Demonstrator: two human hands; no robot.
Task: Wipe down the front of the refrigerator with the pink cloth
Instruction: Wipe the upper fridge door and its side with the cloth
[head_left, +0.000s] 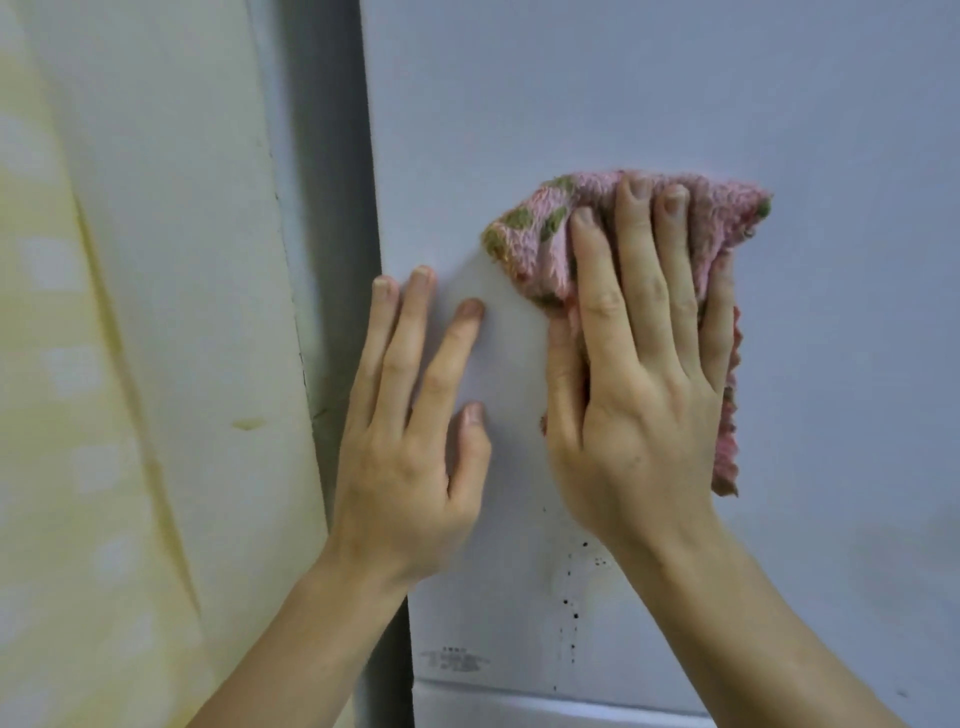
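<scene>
my right hand (639, 395) lies flat on the cloth (727, 223) and presses it against the fridge (675, 78) door, fingers straight and close together, pointing up. the cloth is pink and fluffy with olive-green spots. it is bunched under my palm, sticking out past my fingertips at the top, to the left of my index finger and in a strip down the right side of the hand. my thumb lies along the cloth's left edge.

my left hand (415, 431) rests just beside it, holding nothing, fingers straight and a little spread, fingertips touching the bare door near its left edge. the two hands are close but do not touch.

the door is pale and plain. below my right wrist a scatter of dark specks (574, 613) runs down it over a faint ring-shaped smudge. low on the left is a small block of grey print (454, 661), too blurred to read. under that a seam (519, 693) runs across the front. left of the fridge is a shadowed grey gap (332, 208), then a pale yellowish wall (156, 260).
</scene>
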